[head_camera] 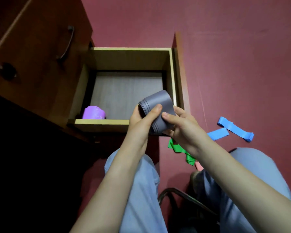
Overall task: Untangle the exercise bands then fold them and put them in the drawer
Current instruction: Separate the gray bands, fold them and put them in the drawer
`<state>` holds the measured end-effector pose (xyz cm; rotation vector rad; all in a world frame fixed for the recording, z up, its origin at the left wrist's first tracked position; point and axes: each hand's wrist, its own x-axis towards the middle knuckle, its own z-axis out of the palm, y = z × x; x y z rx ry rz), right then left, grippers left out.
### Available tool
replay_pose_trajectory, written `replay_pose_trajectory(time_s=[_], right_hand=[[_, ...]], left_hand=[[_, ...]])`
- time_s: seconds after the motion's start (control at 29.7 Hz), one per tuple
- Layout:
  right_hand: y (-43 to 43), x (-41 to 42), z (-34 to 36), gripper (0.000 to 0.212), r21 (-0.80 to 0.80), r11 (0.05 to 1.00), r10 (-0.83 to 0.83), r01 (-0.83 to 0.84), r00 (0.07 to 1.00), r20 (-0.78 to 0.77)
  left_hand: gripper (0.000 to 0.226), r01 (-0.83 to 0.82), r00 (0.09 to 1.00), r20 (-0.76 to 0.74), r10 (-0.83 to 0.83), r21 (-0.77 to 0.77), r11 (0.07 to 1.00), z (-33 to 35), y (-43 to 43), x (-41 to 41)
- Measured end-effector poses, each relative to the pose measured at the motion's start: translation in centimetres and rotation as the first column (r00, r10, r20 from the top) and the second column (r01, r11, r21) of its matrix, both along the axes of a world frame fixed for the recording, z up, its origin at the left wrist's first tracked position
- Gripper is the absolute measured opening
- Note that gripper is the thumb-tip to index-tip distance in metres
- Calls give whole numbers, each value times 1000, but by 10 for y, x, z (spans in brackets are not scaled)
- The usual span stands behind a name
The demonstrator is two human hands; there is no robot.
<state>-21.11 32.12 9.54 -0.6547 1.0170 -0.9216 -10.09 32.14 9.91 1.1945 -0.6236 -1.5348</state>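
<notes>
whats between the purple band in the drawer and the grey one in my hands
In the head view, only bare drawer floor lies between the purple band and the grey band, which the left hand and right hand grip.

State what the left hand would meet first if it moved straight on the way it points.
The left hand, gripping the folded grey exercise band, points over the open drawer; probably its right-hand wall first, though height above it is unclear.
</notes>
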Motion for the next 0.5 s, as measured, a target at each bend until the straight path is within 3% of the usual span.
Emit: replay_pose_trajectory(time_s=[0.17,0.34,0.5], right_hand=[[-49,53,-28,30,84,994,74,-73,997,-4],[-93,95,-62,35,86,980,189,-180,975,-116],[-138,133,-90,31,65,949,316,-310,929,-192]], left_hand=[[30,-90,983,167,73,95,991,-24,-32,57],[24,-7,952,299,-70,248,969,-44,-68,113],[43,-67,795,600,-91,236,969,-67,-91,146]])
